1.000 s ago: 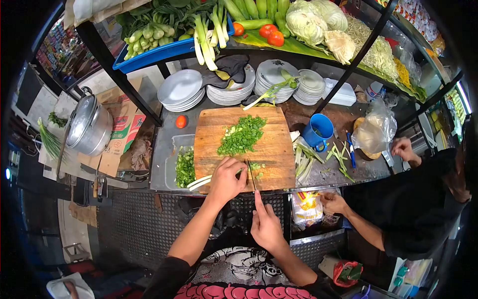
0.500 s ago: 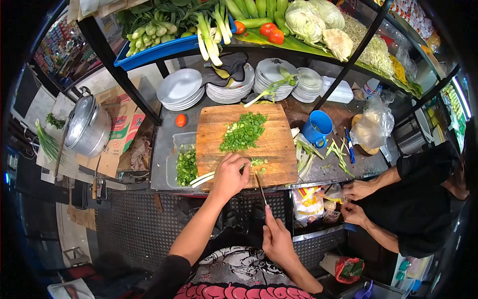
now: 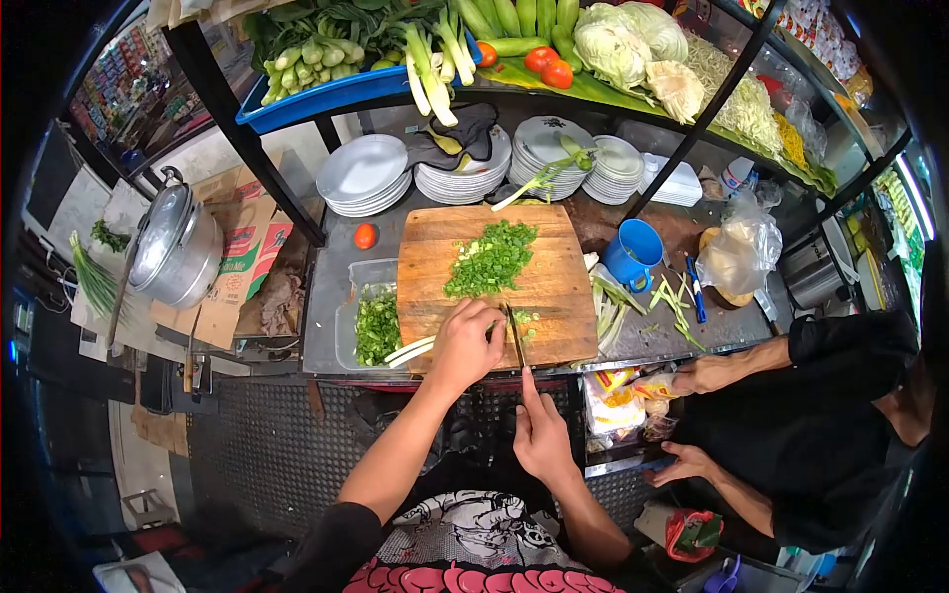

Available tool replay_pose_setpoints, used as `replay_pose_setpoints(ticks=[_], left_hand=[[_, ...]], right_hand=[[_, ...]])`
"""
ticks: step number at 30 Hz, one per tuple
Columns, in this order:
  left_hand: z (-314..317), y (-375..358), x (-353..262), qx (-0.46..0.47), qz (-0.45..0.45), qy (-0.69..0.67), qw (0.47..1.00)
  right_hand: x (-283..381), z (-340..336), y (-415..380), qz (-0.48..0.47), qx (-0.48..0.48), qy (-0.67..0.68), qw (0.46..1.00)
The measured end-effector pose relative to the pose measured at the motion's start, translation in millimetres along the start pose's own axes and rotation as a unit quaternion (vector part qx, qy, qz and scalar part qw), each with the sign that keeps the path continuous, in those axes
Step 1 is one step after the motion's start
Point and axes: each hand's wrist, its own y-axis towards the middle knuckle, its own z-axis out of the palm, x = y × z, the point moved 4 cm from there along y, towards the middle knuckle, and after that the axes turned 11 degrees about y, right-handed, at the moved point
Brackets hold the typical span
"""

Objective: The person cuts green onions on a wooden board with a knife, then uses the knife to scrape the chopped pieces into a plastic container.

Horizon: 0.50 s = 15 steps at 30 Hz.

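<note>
Holding white stalks (image 3: 412, 351) nr front left of board (image 3: 568, 296) w/ L hand (image 3: 468, 341), fingers curled in & drawn together on top. Can't tell exact fingertip contact, hidden under hand. Sticking out to left past board edge, over tub (image 3: 346, 341) w/ cut greens (image 3: 377, 326) inside.

Gripping knife (image 3: 516, 341) w/ R hand (image 3: 544, 440), fingers wrapped round handle, index stretched fwd along it. Blade pointing away from body, over front part of board, just beside L fingertips. Can't tell if touching wood.

Lying just right of blade: few small cut bits (image 3: 528, 318). Heaped mid-board, beyond L hand: chopped greens (image 3: 494, 257).

Around board: tomato (image 3: 365, 236) at far left; plate stacks (image 3: 364, 170) along back, w/ long green stalk (image 3: 542, 183) leaning across one; blue mug (image 3: 633, 255) to right, w/ trimmed stalks (image 3: 610, 314) btwn it & board, scraps (image 3: 678, 308) on counter just in front. Further right: blue-handled tool (image 3: 697, 292), clear bag (image 3: 743, 242).

Up on shelf: blue tray (image 3: 346, 92) of leafy veg, then tomatoes, cabbages (image 3: 615, 44).

At right, over drawer w/ packets (image 3: 615, 400): co-worker's upper hand (image 3: 707, 374), reaching in & touching yellow packet (image 3: 655, 386); co-worker's lower hand (image 3: 687, 463) held open nr drawer front, apart from packets.
</note>
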Motion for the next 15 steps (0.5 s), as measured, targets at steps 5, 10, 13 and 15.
replay_pose_setpoints(ticks=[5,10,13,15], left_hand=[[0.5,0.7,-0.7,-0.011,0.006,0.008,1.0],[1.0,0.0,-0.9,0.006,0.005,0.02,1.0],[-0.1,0.5,-1.6,-0.005,0.007,0.013,1.0],[-0.6,1.2,-2.3,-0.009,0.006,0.008,1.0]], right_hand=[[-5.2,-1.3,0.2,-0.019,0.004,-0.01,1.0],[1.1,-3.8,1.0,-0.037,-0.001,-0.026,0.999],[7.9,-2.3,1.6,-0.021,0.002,-0.04,0.999],[11.6,-2.3,3.9,-0.014,0.006,-0.048,0.999]])
